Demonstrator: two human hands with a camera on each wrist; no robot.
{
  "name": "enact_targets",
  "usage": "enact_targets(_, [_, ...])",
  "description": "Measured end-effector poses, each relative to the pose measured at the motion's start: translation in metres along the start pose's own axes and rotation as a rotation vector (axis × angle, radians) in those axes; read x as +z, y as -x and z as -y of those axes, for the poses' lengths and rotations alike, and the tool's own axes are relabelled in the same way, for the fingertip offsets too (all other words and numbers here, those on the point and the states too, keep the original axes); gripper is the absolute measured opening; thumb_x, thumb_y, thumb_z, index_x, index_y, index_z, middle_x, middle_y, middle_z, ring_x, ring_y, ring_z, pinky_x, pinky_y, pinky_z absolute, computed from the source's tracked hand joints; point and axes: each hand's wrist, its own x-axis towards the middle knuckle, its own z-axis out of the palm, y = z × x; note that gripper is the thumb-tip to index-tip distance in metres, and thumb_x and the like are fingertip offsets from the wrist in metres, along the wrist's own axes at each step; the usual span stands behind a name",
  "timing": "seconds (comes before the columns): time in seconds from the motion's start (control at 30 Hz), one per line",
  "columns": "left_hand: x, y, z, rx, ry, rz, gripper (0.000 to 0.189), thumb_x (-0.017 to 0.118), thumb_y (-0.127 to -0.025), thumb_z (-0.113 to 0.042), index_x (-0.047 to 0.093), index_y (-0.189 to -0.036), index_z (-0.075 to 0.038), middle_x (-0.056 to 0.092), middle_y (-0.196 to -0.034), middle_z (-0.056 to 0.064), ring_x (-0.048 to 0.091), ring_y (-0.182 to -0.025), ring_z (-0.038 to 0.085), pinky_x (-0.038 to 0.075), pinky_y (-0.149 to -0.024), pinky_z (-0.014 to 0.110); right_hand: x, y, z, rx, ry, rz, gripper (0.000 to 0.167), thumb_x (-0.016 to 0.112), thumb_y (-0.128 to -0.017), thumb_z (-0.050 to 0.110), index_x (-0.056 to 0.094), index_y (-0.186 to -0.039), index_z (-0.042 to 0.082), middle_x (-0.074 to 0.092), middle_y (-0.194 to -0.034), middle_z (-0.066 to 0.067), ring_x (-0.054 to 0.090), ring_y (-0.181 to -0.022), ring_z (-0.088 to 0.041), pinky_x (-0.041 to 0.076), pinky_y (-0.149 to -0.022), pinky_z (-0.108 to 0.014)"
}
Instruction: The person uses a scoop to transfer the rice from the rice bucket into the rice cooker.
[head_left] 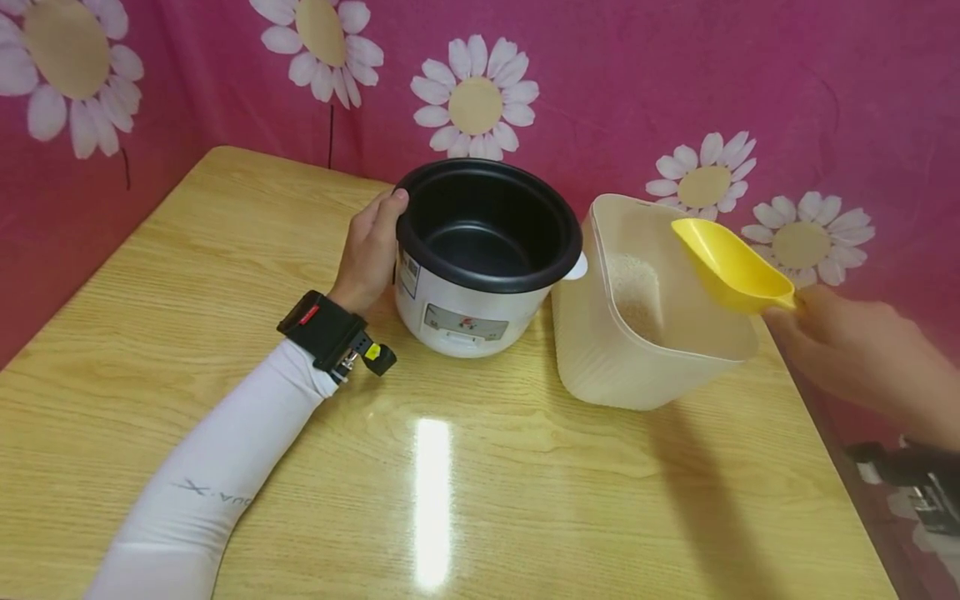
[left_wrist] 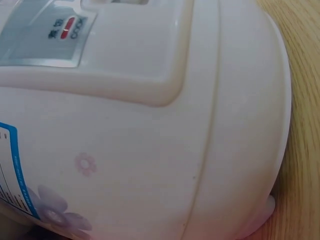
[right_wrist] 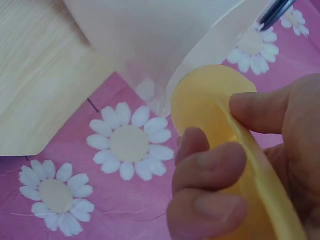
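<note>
A white rice cooker (head_left: 480, 312) without a lid stands on the table, its black inside bare. My left hand (head_left: 369, 254) grips its left side, thumb up at the black rim. In the left wrist view the cooker's white wall (left_wrist: 135, 125) fills most of the picture. My right hand (head_left: 862, 350) holds a yellow scoop (head_left: 738, 271) by its handle, above the right edge of a translucent bin (head_left: 622, 367). No grains show in the scoop's bowl. Rice-like grains (head_left: 637, 304) lie low inside the bin. In the right wrist view, fingers and thumb wrap the scoop's handle (right_wrist: 270, 190).
The wooden table (head_left: 300, 483) carries the cooker and, close to its right, the bin. A white tab (head_left: 576, 268) juts from the cooker toward the bin. A pink flowered cloth (head_left: 600, 83) hangs behind the table and beyond its sides.
</note>
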Motion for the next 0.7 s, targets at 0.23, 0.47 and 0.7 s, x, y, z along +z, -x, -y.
enact_targets(0.23, [-0.001, 0.000, 0.000, 0.004, 0.009, 0.002, 0.053, 0.032, -0.109, -0.042, 0.054, -0.148, -0.014, 0.058, -0.147, 0.010, 0.050, -0.135, 0.020, 0.039, -0.125, 0.043, 0.004, -0.010, 0.017, -0.076, 0.076, -0.013, 0.034, 0.045, -0.108, 0.034, 0.052, -0.099, 0.002, 0.048, -0.066, -0.008, 0.046, -0.056, -0.025, 0.039, -0.050, -0.037])
enact_targets(0.47, [-0.003, -0.001, 0.000, 0.013, -0.013, 0.013, 0.059, 0.022, -0.111, -0.045, 0.060, -0.140, -0.009, 0.060, -0.138, 0.012, 0.051, -0.129, 0.017, 0.039, -0.123, 0.042, 0.000, -0.024, 0.031, -0.065, 0.118, 0.171, 0.038, 0.049, -0.105, 0.036, 0.052, -0.112, -0.002, 0.054, -0.072, -0.008, 0.050, -0.062, -0.024, 0.046, -0.056, -0.037])
enact_targets(0.7, [0.000, -0.004, 0.002, 0.025, 0.006, -0.015, 0.062, 0.018, -0.112, -0.042, 0.059, -0.136, -0.002, 0.059, -0.131, 0.015, 0.049, -0.120, 0.015, 0.040, -0.118, 0.041, 0.006, -0.029, 0.038, -0.073, 0.144, 0.284, 0.038, 0.053, -0.103, 0.037, 0.055, -0.110, 0.000, 0.054, -0.074, -0.007, 0.049, -0.065, -0.022, 0.046, -0.059, -0.033])
